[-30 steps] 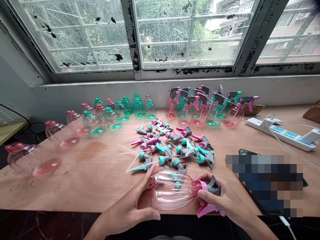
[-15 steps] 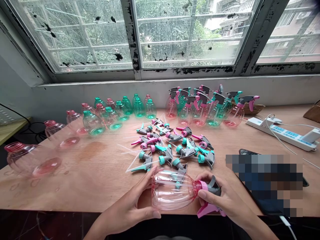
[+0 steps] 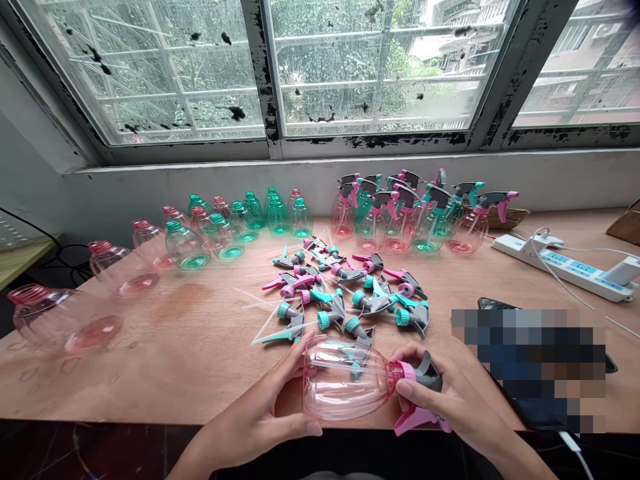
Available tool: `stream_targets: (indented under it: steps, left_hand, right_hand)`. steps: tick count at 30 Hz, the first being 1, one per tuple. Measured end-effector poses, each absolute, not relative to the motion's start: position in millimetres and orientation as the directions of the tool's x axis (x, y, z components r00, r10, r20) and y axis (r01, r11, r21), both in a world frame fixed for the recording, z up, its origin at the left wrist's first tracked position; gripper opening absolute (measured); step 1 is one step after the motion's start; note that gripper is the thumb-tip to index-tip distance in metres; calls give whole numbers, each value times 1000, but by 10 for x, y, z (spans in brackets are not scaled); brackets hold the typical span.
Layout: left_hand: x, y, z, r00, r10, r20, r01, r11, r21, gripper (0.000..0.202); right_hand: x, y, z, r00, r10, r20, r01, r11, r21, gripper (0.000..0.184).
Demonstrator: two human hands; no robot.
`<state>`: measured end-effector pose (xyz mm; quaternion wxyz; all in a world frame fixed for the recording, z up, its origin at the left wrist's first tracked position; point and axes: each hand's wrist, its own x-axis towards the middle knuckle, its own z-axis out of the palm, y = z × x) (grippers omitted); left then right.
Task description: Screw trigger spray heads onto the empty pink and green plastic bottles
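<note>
A clear pink spray bottle (image 3: 345, 387) lies on its side at the table's front edge, its base to the left. Around that base curl the thumb and fingers of my left hand (image 3: 277, 397), gripping it. My right hand (image 3: 440, 393) is closed on the pink collar (image 3: 409, 371) at the neck. Attached there is a grey spray head with a pink trigger (image 3: 417, 419); its thin tube shows through the bottle wall. Just beyond the bottle lies a pile of loose spray heads (image 3: 333, 310), grey with pink or teal parts.
Several open pink and green bottles (image 3: 187, 247) stand in a curved row at the left and back. Finished-looking spray bottles (image 3: 400, 223) are grouped at the back right. A power strip (image 3: 565, 267) and a partly blurred phone (image 3: 500, 304) with cables lie at the right.
</note>
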<state>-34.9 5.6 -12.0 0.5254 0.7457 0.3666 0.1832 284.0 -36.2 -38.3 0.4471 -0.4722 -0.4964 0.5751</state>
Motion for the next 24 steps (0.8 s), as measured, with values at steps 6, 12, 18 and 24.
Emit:
stream_targets:
  steps: [6,12,18,24]
  left_hand:
    - [-362,57,-159,698,715,-29,318,-273,908,88]
    - [-340,55,-145,677,731,-80,285,-160,945,103]
    - [-369,68,-171,673,733,-101,324,-169,931,94]
    - [-386,55,-187,703,711,-17,311,-286,906,90]
  right_hand:
    - [2830,-360,-390,-153,983,-104,-92,-119,-989,35]
    - [2825,-360,-383,-160,982,-99,-92,-114,-989,35]
    - [2828,-362,-366,-141,985,-95,-64,-105,-992,33]
    - [2818,-359,-361,-137,985,-109,-101,-124,-987,33]
